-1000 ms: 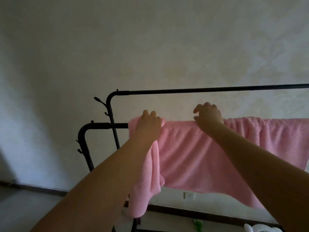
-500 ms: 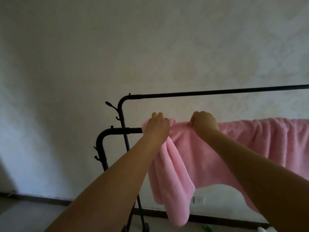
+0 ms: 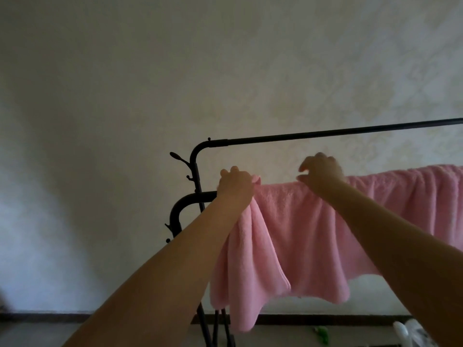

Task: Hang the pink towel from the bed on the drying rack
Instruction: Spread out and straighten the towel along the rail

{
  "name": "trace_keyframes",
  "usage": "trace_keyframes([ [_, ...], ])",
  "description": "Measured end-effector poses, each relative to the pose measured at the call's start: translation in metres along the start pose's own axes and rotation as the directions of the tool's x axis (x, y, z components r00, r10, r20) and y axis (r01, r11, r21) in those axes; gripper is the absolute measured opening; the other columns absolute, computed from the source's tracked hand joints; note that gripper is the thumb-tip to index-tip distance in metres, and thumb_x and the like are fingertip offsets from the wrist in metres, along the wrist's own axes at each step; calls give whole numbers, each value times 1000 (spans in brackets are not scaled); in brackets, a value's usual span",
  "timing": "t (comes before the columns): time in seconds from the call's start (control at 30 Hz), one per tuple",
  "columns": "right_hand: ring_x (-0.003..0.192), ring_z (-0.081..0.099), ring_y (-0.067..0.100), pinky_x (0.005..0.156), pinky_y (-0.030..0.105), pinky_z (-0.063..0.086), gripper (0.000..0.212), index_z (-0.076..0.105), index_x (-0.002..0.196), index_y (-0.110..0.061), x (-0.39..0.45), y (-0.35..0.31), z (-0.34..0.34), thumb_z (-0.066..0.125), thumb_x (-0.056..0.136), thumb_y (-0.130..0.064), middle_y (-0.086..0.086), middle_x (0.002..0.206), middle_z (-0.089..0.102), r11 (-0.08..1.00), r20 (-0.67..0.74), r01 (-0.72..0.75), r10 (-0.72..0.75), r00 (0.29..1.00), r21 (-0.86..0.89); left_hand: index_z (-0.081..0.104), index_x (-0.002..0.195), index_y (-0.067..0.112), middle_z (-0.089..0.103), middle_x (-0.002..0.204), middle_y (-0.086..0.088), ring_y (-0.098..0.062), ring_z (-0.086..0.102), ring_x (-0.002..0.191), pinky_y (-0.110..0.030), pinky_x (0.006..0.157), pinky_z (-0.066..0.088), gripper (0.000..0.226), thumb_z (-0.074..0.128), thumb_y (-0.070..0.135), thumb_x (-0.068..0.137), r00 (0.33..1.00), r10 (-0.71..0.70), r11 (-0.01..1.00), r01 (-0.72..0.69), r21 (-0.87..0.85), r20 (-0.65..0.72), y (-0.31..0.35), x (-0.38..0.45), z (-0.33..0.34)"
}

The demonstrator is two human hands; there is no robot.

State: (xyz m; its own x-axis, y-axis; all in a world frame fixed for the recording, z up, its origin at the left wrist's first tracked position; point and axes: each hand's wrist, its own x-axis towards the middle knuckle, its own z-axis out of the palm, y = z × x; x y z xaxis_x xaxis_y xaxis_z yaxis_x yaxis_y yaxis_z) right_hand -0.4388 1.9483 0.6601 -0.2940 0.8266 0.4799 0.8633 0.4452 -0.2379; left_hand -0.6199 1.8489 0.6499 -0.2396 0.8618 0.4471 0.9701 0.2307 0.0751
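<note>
The pink towel (image 3: 308, 236) hangs draped over the lower bar of the black drying rack (image 3: 190, 199), spreading off the right edge of view. My left hand (image 3: 235, 186) is closed on the towel's left end at the bar, where the cloth bunches into folds below my wrist. My right hand (image 3: 320, 171) hovers just above the towel's top edge further right, fingers spread and lifted off the cloth. The rack's upper bar (image 3: 338, 132) runs bare behind both hands.
A pale wall stands close behind the rack. Hooks (image 3: 179, 156) stick out from the rack's left posts. On the floor at the lower right lie a small green object (image 3: 322, 334) and something white (image 3: 411, 334). A dark skirting board (image 3: 75, 318) runs along the wall.
My right hand let go of the towel's top edge and opened above it. The view shifted so the rack sits further right. My left hand kept its hold on the left end.
</note>
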Motion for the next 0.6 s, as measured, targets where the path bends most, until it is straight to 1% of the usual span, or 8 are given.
trace_keyframes([
  [0.07, 103, 61, 19, 94, 34, 50, 29, 71, 110, -21, -11, -35, 7, 74, 83, -30, 2, 114, 66, 970, 125, 160, -184, 975, 181, 58, 113, 16, 54, 115, -7, -29, 44, 111, -36, 87, 40, 27, 39, 14, 95, 1000, -9, 1000, 9, -29, 24, 1, 1, -1],
  [0.13, 99, 61, 19, 89, 34, 52, 29, 71, 109, -23, -21, -63, 21, 74, 81, -33, -1, 108, 65, 963, 141, 227, -247, 959, 145, 59, 106, 12, 55, 113, -9, -30, 44, 112, -37, 90, 41, 22, 40, 15, 94, 1000, 1, 1000, 0, -18, 29, 4, -1, -2],
  [0.2, 97, 60, 21, 84, 34, 53, 21, 69, 103, -23, -24, -74, 32, 71, 83, -30, 1, 102, 61, 970, 53, 220, -226, 973, 99, 60, 107, 13, 51, 112, -11, -31, 44, 110, -38, 88, 43, 21, 44, 20, 94, 1000, 0, 1000, 0, -3, 16, 2, -2, -2],
  [0.27, 92, 59, 19, 80, 33, 53, 10, 68, 92, -23, -22, -71, 36, 71, 83, -28, 0, 96, 60, 969, -6, 194, -195, 981, 154, 59, 109, 14, 47, 110, -11, -30, 42, 108, -37, 85, 42, 22, 49, 24, 94, 1000, -2, 1000, 2, -7, -8, -1, -6, -2],
  [0.33, 91, 58, 18, 77, 31, 51, 8, 68, 84, -24, -17, -65, 37, 71, 84, -31, -2, 92, 61, 965, -38, 209, -205, 978, 161, 60, 108, 13, 47, 108, -12, -28, 42, 106, -33, 81, 39, 19, 50, 19, 93, 999, 9, 1000, -10, -19, -37, -2, -8, -1],
  [0.4, 96, 56, 18, 80, 31, 45, 11, 69, 85, -28, -14, -58, 35, 70, 83, -39, -6, 90, 64, 969, -65, 234, -229, 971, 80, 61, 107, 10, 50, 106, -13, -28, 44, 104, -31, 79, 37, 19, 49, 12, 93, 998, 25, 999, -28, -42, -66, 0, -7, -2],
  [0.47, 101, 52, 17, 84, 33, 37, 13, 69, 89, -33, -11, -49, 30, 66, 85, -45, -10, 92, 66, 977, -98, 209, -213, 972, -53, 64, 106, 8, 55, 103, -14, -28, 47, 102, -31, 78, 36, 20, 47, 11, 94, 994, 26, 998, -32, -55, -109, 0, -2, -6],
  [0.6, 106, 52, 22, 88, 38, 36, 17, 68, 100, -33, -3, -8, 14, 55, 91, -40, -5, 99, 69, 983, -97, 31, -49, 994, -181, 66, 109, 8, 56, 105, -14, -30, 53, 102, -33, 82, 43, 25, 46, 11, 95, 991, -18, 995, 4, -104, -136, -8, 7, -14],
])
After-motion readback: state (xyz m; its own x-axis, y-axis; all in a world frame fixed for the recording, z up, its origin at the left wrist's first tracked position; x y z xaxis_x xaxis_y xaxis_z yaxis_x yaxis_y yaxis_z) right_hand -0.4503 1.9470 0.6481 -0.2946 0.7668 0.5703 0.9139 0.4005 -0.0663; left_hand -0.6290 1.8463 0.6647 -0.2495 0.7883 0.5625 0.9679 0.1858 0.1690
